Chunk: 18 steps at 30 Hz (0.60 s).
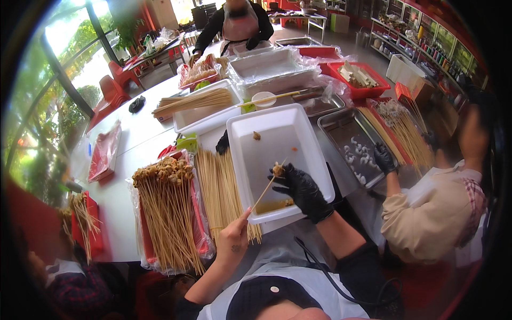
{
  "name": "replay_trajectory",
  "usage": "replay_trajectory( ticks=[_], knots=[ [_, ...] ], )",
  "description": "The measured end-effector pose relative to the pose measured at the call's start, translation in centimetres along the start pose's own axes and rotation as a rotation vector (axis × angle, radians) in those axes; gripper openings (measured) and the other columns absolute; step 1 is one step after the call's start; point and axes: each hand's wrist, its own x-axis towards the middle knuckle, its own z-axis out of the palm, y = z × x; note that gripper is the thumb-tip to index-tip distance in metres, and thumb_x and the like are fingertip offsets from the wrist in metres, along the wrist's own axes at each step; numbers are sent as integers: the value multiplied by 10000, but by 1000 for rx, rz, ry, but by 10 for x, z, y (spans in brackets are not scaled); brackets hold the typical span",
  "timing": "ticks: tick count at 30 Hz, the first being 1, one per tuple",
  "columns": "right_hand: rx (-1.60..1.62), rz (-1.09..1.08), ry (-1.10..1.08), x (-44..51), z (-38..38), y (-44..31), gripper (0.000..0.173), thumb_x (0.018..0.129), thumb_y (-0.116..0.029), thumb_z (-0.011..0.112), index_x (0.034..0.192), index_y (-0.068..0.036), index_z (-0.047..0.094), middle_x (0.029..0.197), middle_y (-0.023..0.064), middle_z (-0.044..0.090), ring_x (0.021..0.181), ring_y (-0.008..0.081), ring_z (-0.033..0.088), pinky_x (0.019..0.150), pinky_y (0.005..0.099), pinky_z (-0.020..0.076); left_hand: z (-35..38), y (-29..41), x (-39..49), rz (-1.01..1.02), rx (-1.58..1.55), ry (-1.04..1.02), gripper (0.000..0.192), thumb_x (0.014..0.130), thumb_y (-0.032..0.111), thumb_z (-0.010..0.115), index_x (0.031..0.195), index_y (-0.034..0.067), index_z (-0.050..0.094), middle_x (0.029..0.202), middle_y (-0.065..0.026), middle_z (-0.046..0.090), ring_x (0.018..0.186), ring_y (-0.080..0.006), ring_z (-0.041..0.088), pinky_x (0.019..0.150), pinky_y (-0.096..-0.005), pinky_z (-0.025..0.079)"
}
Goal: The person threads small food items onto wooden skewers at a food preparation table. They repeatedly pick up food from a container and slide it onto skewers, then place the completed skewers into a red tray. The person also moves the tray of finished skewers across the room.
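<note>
My bare left hand grips the lower end of a bamboo skewer, which slants up over a white plastic tub. Near the skewer's upper tip, the fingers of my black-gloved right hand hold a brown piece of food. In the tub lie another small brown piece, an orange bit and, at the near end, brownish liquid with a few pieces. Bare skewers lie left of the tub. Beyond them, a lined red tray holds many loaded skewers, food ends away from me.
At the right, a co-worker's gloved hand is over a metal tray of pale curled pieces. Another person stands across the table. A white tub with skewers, a red basket and lined containers stand farther back.
</note>
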Motion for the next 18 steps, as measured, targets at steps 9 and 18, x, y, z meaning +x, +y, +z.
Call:
replay_trajectory(
  ticks=[9,18],
  knots=[
    [-1802,259,-425,39,-42,-40,271,743,-108,674,1009,-70,641,939,93,654,889,207,621,797,307,482,-12,-9,-10,-240,105,-24,195,837,24,544,1030,17,572,786,-206,601,710,-354,610,589,-387,481],
    [-2097,80,-640,40,-44,-11,152,705,-193,674,784,-65,658,767,112,624,771,291,612,718,369,490,-15,-12,-11,-231,6,-16,134,836,5,548,967,-8,568,821,-204,607,709,-352,613,592,-375,484]
  ],
)
